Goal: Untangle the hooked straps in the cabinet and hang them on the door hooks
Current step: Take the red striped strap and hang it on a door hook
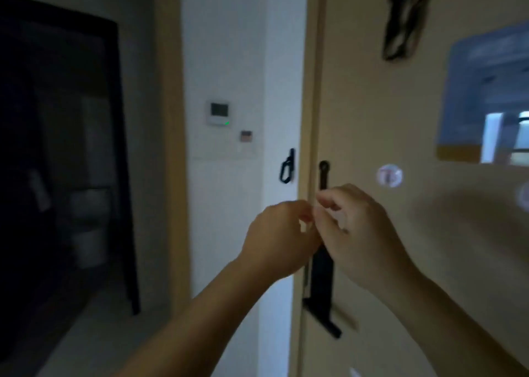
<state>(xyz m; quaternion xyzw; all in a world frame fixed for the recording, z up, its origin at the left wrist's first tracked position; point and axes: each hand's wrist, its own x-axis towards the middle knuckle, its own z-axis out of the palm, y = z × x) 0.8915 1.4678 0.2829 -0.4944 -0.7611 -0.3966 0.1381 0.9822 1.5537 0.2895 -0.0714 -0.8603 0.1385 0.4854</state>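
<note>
A black strap (323, 276) hangs against the beige door (372, 119) near its left edge. A ring end (324, 167) shows above my hands, and a flat bar end sits at the bottom. My left hand (279, 239) and my right hand (363, 233) meet in front of the strap's middle with fingers curled, pinching it where the fingertips touch; the exact grip is hidden and blurred. A dark bundle of straps (405, 18) hangs high on the door. A clear round door hook (390, 175) sits to the right of my right hand.
A black clip-like piece (287, 170) sticks out just left of the door edge. A white wall with a small control panel (219, 113) lies behind it. A dark doorway (57, 147) fills the left. A blue picture (486, 96) is on the door at the right.
</note>
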